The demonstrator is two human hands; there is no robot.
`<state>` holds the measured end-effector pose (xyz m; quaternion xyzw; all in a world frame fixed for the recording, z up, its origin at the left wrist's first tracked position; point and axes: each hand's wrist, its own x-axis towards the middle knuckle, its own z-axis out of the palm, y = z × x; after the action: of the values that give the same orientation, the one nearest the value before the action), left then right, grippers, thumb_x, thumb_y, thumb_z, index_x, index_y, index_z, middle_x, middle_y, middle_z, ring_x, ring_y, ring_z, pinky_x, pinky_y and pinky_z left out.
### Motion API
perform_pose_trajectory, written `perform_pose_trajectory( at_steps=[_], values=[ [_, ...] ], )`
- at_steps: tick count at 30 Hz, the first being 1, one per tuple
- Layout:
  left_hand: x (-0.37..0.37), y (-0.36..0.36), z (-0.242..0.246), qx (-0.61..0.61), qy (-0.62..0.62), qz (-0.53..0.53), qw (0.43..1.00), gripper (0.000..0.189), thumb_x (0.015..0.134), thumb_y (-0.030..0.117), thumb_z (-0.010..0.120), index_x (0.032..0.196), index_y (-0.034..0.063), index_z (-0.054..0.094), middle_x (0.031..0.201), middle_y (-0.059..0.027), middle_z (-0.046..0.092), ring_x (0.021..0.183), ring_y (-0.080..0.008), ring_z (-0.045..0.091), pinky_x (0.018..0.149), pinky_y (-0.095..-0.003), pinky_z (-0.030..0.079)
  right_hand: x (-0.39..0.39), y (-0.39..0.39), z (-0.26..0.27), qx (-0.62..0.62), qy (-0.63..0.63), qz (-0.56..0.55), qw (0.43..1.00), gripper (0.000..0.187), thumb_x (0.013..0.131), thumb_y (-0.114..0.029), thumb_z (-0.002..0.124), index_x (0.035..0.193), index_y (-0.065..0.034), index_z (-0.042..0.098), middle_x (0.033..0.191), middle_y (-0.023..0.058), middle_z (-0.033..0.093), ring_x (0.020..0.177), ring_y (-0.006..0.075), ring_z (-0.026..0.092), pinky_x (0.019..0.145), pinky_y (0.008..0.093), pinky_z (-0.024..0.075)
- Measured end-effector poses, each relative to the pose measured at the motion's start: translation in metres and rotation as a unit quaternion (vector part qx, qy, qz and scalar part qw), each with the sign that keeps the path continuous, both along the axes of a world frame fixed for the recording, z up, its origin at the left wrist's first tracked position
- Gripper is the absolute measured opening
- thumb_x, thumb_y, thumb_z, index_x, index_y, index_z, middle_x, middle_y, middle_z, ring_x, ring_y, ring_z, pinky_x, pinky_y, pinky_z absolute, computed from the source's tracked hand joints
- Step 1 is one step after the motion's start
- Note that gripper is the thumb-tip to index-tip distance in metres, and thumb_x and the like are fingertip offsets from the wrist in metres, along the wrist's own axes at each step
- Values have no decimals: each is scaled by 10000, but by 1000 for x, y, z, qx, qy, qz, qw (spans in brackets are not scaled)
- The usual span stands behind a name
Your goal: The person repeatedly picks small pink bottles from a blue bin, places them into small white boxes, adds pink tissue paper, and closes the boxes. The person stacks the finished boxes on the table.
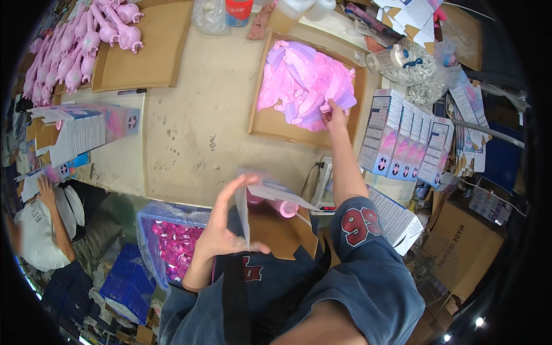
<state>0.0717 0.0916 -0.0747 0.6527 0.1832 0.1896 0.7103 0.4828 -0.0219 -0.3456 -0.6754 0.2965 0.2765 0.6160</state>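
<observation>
My left hand [230,224] grips the side of an opened printed cardboard box [282,237], held against my front. Pink plastic parts [288,208] show inside it. My right arm reaches across the table to a shallow cardboard tray [255,125]. There my right hand [334,114] has its fingers on the edge of a heap of pink and purple glittery wing-like pieces [302,82]; the fingers' grip is partly hidden. Finished-looking printed boxes [379,133] stand in a row to the right of the tray.
Pink plastic wands [90,41] lie by another cardboard tray [142,47] at the upper left. Printed boxes [90,129] stand below them. A blue crate of pink bottles [177,246] is at my left. A co-worker [43,224] sits farther left. A plastic bottle [388,58] lies beyond the right tray.
</observation>
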Motion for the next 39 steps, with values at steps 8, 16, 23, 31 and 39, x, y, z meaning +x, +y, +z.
perform_pose_trajectory(
  at_steps=[8,16,23,31,39],
  values=[
    [-1,-16,-14,61,-2,37,997,1182,783,693,778,1561,-34,265,1534,-251,432,1428,-377,418,1186,-483,317,-110,4,155,143,-185,74,970,249,1032,-171,626,1233,-35,570,1000,120,703,817,235,714,736,397,617],
    [0,-45,-15,41,-9,95,995,1090,919,743,555,1574,-57,211,1583,-250,343,1467,-355,364,1217,-460,268,-177,-85,419,91,-382,417,819,266,1047,-144,589,1220,58,598,844,67,681,664,121,611,596,249,470],
    [5,-74,-15,57,-50,147,986,1040,971,729,462,1579,-68,186,1599,-255,310,1492,-353,325,1235,-457,235,-203,-96,494,-115,-495,689,517,140,855,9,717,965,41,637,821,147,620,659,308,618,574,377,486],
    [-8,-97,-12,83,-68,178,978,1024,983,716,447,1580,-70,175,1602,-256,297,1497,-356,314,1237,-459,229,-224,-107,512,-68,-550,713,429,239,804,-3,770,1006,-11,643,794,101,594,628,286,618,495,379,453],
    [-18,-115,-10,99,-75,190,974,1009,994,703,433,1581,-73,164,1606,-257,285,1502,-359,302,1239,-461,223,-236,-101,485,-89,-572,744,334,213,843,-86,712,975,-10,562,842,124,581,752,318,661,590,415,494]
  ],
)
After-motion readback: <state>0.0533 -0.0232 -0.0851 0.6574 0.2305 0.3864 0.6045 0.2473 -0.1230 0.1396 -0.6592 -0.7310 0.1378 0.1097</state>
